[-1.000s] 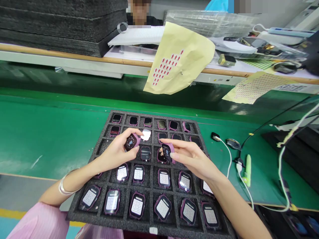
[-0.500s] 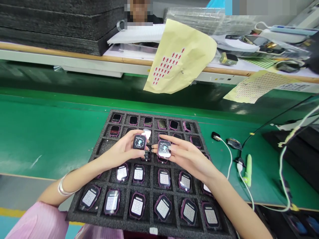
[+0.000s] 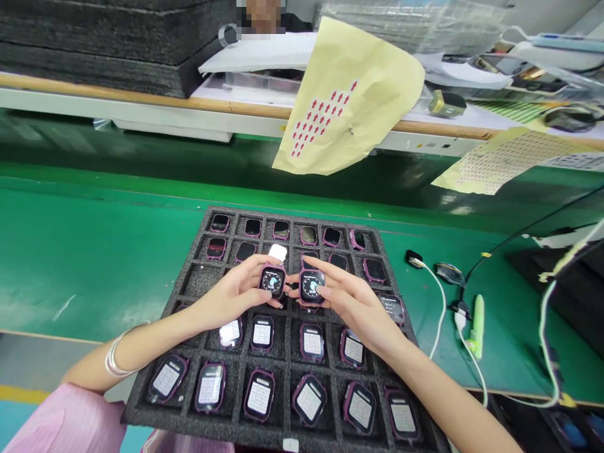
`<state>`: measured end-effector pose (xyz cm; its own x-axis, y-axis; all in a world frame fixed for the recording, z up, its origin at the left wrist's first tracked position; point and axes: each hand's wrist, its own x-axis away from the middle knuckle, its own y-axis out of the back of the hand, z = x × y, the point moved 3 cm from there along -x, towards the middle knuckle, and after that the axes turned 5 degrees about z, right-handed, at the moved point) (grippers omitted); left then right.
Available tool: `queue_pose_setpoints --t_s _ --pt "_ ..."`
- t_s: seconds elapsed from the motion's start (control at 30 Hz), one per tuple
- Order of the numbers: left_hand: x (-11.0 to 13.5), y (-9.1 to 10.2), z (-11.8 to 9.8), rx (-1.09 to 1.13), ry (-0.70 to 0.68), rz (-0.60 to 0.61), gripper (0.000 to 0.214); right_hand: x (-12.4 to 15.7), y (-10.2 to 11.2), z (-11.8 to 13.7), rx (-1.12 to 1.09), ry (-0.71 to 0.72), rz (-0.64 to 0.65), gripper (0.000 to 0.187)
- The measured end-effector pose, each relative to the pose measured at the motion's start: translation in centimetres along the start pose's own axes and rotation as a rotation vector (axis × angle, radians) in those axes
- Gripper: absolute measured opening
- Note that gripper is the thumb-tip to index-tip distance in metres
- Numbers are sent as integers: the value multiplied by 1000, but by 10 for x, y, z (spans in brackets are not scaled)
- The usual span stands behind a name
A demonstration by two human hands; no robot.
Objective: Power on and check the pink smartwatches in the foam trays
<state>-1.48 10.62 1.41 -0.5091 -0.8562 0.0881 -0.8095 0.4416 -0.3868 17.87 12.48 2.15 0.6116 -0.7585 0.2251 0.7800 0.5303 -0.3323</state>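
My left hand (image 3: 245, 286) is closed around a purple-framed smartwatch (image 3: 272, 280) without a strap, its screen lit with a round dial. Close beside it, my right hand (image 3: 346, 296) grips a second smartwatch (image 3: 311, 284) that shows a similar dial, with the thumb over the lower right of the glass. Both are held above a black foam tray (image 3: 287, 434) divided into square compartments. Several more purple watches lie in it: dark screens fill the far rows, while a near-row watch (image 3: 259, 393) and its neighbours show white pages. My hands hide some middle compartments.
The tray rests on a green tabletop (image 3: 80, 251). To the right lie white cables (image 3: 443, 308), a green pen-like stick (image 3: 478, 324) and a small black device (image 3: 414, 258). A shelf at the back carries black foam blocks (image 3: 94, 44) and a hanging yellow sheet (image 3: 349, 100).
Both watches have come slightly lower and tilt differently, so the glare on the right one is gone and its dial reads clearly. My right thumb has shifted on its screen. The view has moved slightly.
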Motion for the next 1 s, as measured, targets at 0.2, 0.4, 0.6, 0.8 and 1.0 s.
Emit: queue_pose_setpoints --t_s 0.2,0.4,0.6,0.8,1.0 --pt "1 -1 0 -37 -7 24 37 1 3 2 182 69 -16 43" --pt "1 -3 -2 -74 -4 46 36 4 -3 7 265 122 -46 38" --pt "1 -2 -4 -105 -10 5 37 6 -9 2 219 100 44 60" --pt "1 1 -10 -120 -23 -85 40 19 14 18 678 53 83 53" --pt "2 0 -10 -106 -39 -65 40 35 71 14 1306 112 26 46"
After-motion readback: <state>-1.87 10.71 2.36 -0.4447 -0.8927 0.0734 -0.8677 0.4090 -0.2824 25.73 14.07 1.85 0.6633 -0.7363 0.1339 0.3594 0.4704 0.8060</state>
